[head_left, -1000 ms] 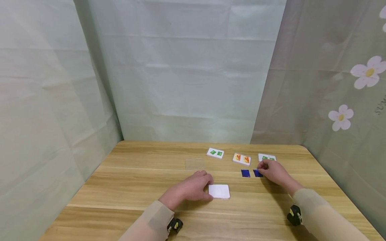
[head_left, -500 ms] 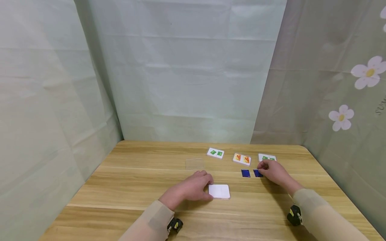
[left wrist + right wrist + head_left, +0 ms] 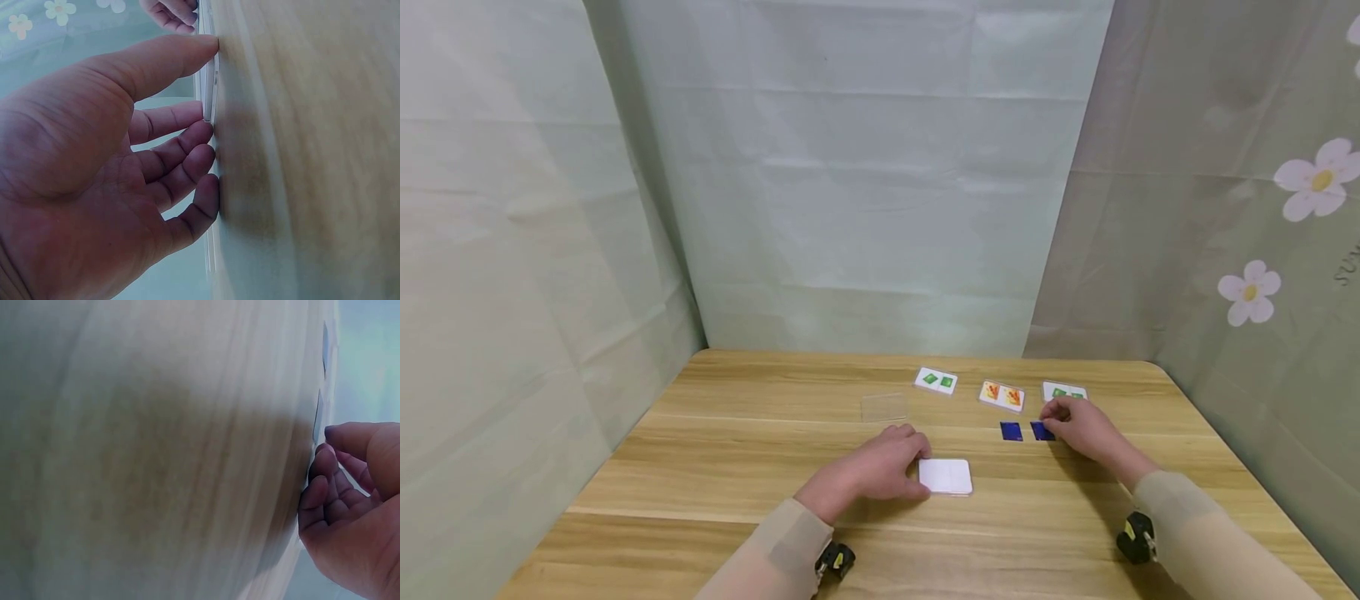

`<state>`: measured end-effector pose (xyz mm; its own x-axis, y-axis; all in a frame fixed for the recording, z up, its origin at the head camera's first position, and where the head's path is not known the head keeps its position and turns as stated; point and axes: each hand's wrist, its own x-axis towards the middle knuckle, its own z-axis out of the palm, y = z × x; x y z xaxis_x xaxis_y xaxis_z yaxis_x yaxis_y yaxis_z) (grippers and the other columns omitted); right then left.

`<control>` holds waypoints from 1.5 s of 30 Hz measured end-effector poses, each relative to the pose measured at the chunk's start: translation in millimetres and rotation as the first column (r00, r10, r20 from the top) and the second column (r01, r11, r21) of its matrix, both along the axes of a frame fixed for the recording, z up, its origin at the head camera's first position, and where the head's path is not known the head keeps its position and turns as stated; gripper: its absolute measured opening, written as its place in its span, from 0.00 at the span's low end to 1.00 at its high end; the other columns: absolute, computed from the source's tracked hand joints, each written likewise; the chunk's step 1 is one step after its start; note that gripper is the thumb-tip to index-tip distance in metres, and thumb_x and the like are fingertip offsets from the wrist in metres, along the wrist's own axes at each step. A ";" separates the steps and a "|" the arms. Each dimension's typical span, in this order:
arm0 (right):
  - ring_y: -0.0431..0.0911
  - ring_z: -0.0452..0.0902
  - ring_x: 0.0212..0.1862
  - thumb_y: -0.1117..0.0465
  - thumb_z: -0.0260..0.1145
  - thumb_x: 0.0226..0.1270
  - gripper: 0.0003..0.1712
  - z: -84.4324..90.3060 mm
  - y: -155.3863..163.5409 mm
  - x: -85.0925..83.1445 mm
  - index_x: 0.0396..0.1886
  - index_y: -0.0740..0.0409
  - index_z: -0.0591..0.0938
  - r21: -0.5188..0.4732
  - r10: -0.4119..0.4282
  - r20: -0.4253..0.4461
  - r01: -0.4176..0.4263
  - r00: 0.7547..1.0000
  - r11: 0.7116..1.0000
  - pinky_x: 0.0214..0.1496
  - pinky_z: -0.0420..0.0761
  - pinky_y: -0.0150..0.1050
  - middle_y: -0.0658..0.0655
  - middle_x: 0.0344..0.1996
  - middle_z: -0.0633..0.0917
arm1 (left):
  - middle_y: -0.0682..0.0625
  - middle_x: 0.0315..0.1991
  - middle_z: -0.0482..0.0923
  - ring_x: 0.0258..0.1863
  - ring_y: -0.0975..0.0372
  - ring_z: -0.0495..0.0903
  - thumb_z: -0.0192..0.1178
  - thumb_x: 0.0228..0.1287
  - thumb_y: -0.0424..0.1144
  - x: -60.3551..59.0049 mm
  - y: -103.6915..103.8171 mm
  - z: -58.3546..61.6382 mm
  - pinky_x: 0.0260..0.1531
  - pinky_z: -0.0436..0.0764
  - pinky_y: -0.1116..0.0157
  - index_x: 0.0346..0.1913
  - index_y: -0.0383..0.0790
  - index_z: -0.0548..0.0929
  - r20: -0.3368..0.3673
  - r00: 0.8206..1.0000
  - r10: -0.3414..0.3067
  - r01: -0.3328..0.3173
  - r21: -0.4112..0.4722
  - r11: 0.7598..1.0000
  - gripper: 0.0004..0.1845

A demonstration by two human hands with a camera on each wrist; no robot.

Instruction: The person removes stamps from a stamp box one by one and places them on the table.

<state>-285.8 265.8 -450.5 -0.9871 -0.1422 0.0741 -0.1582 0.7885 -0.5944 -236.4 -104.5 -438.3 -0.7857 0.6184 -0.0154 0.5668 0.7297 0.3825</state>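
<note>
A wooden surface is lying under everything, and its grain is running across in light and darker bands, while its two far corners are curving gently. Behind it a pale back cloth is hanging, with straight creases crossing it. On the left side a left cloth (image 3: 512,275), also pale, is falling with soft wrinkles. On the right side a greyish right cloth (image 3: 1187,208) is hanging, and there an upper flower (image 3: 1317,180) and a lower flower (image 3: 1249,292) are showing pale petals around yellow centres. Dark lettering (image 3: 1348,264) is running out of the head view.
</note>
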 end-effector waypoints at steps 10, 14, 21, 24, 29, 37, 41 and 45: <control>0.57 0.84 0.47 0.65 0.70 0.79 0.07 4.8 -4.5 7.3 0.49 0.65 0.85 -0.011 0.022 -0.056 -0.023 0.998 1.000 0.50 0.85 0.53 0.58 0.41 0.87 | 0.55 0.52 0.79 0.49 0.64 0.73 0.83 0.63 0.46 -0.7 0.0 0.1 0.53 0.79 0.65 0.56 0.44 0.85 0.008 1.000 0.002 -0.002 0.005 1.000 0.24; 0.55 0.85 0.46 0.65 0.71 0.78 0.07 9.0 -14.0 13.6 0.50 0.64 0.86 -0.025 0.043 -0.057 -0.045 0.997 0.999 0.50 0.85 0.54 0.56 0.40 0.87 | 0.55 0.52 0.80 0.49 0.64 0.74 0.83 0.62 0.45 -2.2 -0.5 -1.5 0.53 0.79 0.65 0.56 0.44 0.85 0.005 1.000 -0.004 0.004 0.012 1.000 0.24; 0.49 0.83 0.44 0.65 0.73 0.78 0.07 14.4 -34.1 23.1 0.49 0.61 0.88 -0.054 0.118 -0.064 -0.121 0.991 0.991 0.47 0.83 0.47 0.53 0.41 0.88 | 0.55 0.51 0.80 0.49 0.64 0.74 0.83 0.62 0.45 -1.7 -1.0 -0.7 0.53 0.79 0.64 0.56 0.43 0.85 0.012 1.000 -0.004 0.004 0.012 1.000 0.24; 0.47 0.81 0.42 0.63 0.74 0.77 0.09 15.6 -42.1 26.7 0.51 0.61 0.89 -0.068 0.149 -0.053 -0.153 0.987 0.986 0.45 0.82 0.43 0.52 0.40 0.87 | 0.55 0.51 0.79 0.49 0.64 0.74 0.83 0.63 0.45 -1.6 -1.3 -0.3 0.53 0.79 0.64 0.56 0.43 0.85 0.013 1.000 -0.001 0.001 0.013 1.000 0.24; 0.45 0.79 0.40 0.62 0.74 0.78 0.11 15.7 -53.6 33.9 0.54 0.62 0.88 -0.098 0.221 -0.035 -0.224 0.975 0.970 0.41 0.80 0.38 0.50 0.39 0.86 | 0.55 0.52 0.79 0.49 0.64 0.74 0.83 0.64 0.46 -1.6 -0.8 -0.6 0.54 0.79 0.64 0.56 0.43 0.85 0.009 1.000 -0.005 0.004 0.006 1.000 0.24; 0.42 0.78 0.37 0.62 0.74 0.78 0.16 13.9 -69.4 45.1 0.58 0.65 0.86 -0.153 0.358 -0.010 -0.355 0.934 0.922 0.37 0.79 0.35 0.49 0.38 0.85 | 0.55 0.51 0.79 0.49 0.64 0.74 0.83 0.64 0.46 -1.3 0.0 0.3 0.54 0.80 0.64 0.56 0.44 0.85 0.004 1.000 -0.005 0.005 -0.006 1.000 0.23; 0.41 0.79 0.38 0.61 0.75 0.78 0.17 13.3 -75.2 49.2 0.60 0.64 0.86 -0.172 0.406 0.022 -0.397 0.913 0.902 0.39 0.80 0.34 0.48 0.40 0.85 | 0.55 0.51 0.79 0.48 0.64 0.74 0.83 0.64 0.46 -2.0 0.1 -0.6 0.53 0.80 0.64 0.56 0.44 0.84 0.005 1.000 -0.007 0.007 -0.005 1.000 0.23; 0.41 0.80 0.40 0.62 0.76 0.77 0.18 11.0 -80.0 51.5 0.61 0.64 0.86 -0.192 0.452 0.041 -0.437 0.891 0.879 0.40 0.81 0.35 0.49 0.41 0.86 | 0.55 0.50 0.79 0.48 0.65 0.73 0.82 0.64 0.46 -2.2 -0.3 -1.7 0.52 0.79 0.65 0.56 0.44 0.84 0.013 1.000 -0.004 0.004 0.001 1.000 0.23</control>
<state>-234.3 185.8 -439.5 -0.8267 -0.5594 0.0599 -0.4126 0.5305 -0.7404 -238.6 -104.7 -440.0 -0.7829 0.6217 -0.0247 0.5649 0.7268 0.3907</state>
